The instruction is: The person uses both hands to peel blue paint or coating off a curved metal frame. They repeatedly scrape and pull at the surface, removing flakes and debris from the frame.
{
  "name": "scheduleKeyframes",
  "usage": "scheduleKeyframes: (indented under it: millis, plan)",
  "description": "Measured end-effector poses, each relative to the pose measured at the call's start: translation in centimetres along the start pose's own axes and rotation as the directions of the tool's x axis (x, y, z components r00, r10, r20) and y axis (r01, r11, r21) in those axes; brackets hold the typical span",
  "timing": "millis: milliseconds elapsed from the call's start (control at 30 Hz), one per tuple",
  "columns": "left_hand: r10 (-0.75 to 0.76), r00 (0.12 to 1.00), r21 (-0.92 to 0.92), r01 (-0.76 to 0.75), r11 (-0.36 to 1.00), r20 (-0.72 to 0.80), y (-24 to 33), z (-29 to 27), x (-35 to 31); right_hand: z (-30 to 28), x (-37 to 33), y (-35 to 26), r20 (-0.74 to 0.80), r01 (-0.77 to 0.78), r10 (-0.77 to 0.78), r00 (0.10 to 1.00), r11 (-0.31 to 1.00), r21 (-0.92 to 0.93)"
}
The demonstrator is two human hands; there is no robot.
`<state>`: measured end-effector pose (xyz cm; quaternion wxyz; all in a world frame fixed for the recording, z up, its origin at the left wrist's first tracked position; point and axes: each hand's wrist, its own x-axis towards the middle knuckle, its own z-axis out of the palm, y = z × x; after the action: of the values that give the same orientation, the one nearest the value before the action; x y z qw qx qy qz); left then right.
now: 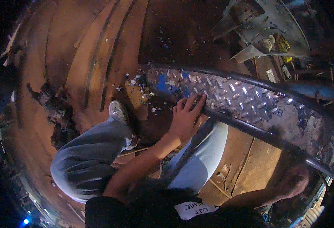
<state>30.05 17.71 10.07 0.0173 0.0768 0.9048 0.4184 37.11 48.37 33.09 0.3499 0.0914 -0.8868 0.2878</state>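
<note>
A long metal tread-plate panel [246,99] with raised bright ridges and dark rounded side rails slants from the middle to the right edge. Patches of blue film [167,84] cling to its left end, and its right part is dull and smudged. My left hand [187,117] grips the panel's near rail, fingers bent over it with their tips on the tread surface; the thumb is mostly hidden. Below the panel's right part, my right hand [294,181] is in deep shadow near the rail. Its fingers are too dark to make out.
White and blue scraps [138,85] litter the brown floor beside the panel's left end. A dark crumpled heap [56,110] lies at left. Bent sheet-metal pieces [273,28] and clutter stand at the far right. My legs [94,155] fold on the near side, above cardboard [256,167].
</note>
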Motion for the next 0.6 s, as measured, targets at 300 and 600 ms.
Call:
scheduleKeyframes:
  millis: [300,600]
  plan:
    - [0.086,0.966,-0.021,-0.094,0.995,-0.242,-0.2,-0.7,2.3,6.4,5.3,3.3,-0.339,0.005,-0.280,0.898,0.777,-0.630]
    - [0.315,0.942,0.254,-0.278,0.927,-0.119,-0.5,-2.8,4.2,6.1,5.1,3.8,-0.319,0.036,-0.369,0.873,0.701,-0.713]
